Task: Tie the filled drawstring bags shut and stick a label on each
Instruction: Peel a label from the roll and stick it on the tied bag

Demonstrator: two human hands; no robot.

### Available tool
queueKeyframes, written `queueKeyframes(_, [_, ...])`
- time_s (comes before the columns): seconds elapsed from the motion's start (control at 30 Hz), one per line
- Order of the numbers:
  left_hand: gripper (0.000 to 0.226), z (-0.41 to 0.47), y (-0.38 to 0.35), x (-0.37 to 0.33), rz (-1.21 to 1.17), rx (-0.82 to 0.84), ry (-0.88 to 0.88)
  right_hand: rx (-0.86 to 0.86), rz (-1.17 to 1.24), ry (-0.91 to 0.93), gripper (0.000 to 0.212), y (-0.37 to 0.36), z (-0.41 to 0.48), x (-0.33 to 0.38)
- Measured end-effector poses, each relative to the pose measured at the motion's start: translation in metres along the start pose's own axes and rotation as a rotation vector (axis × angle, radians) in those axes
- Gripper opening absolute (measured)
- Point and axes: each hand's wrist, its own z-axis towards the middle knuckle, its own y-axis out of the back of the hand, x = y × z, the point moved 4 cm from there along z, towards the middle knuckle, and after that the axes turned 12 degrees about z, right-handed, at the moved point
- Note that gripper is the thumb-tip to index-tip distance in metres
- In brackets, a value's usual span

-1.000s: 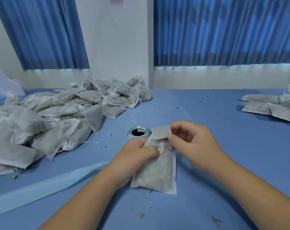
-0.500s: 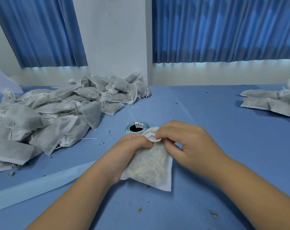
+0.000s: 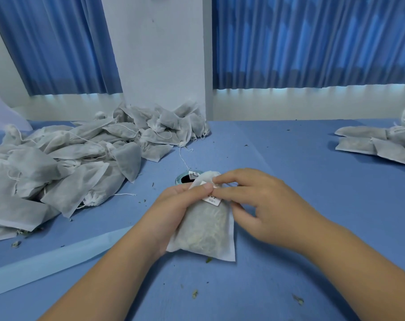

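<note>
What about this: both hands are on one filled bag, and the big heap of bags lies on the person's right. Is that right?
No. The head view shows the big heap of bags on the person's left, not right. The left hand and right hand are both on the filled bag.

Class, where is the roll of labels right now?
Head view, centre: the label roll sits on the table just beyond the held bag.
</note>
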Motion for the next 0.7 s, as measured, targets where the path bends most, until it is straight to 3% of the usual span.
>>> queueKeyframes(0.13, [0.025,-0.001,0.004,-0.005,0.154,-0.116,-0.025,-0.090,0.364,-0.342,0.006,-0.004,-0.004,-0.010])
queueKeyframes(0.23, [0.030,-0.003,0.002,-0.006,0.265,-0.141,-0.087,-0.187,0.503,-0.599,0.035,-0.009,-0.008,-0.020])
queueKeyframes(0.33, [0.031,-0.004,0.000,-0.005,0.315,-0.138,-0.111,-0.168,0.688,-0.782,0.056,-0.018,-0.009,-0.023])
queueKeyframes(0.47, [0.026,-0.006,-0.004,-0.007,0.181,-0.061,-0.130,-0.143,0.964,-0.880,0.062,-0.023,-0.009,-0.023])
queueKeyframes(0.6, [0.039,-0.007,-0.005,-0.008,0.131,-0.061,-0.132,0.020,1.131,-0.953,0.071,-0.030,-0.013,-0.021])
queueKeyframes(0.7, [0.046,-0.007,-0.003,-0.007,0.150,-0.107,-0.111,0.068,1.207,-0.943,0.065,-0.033,-0.014,-0.019])
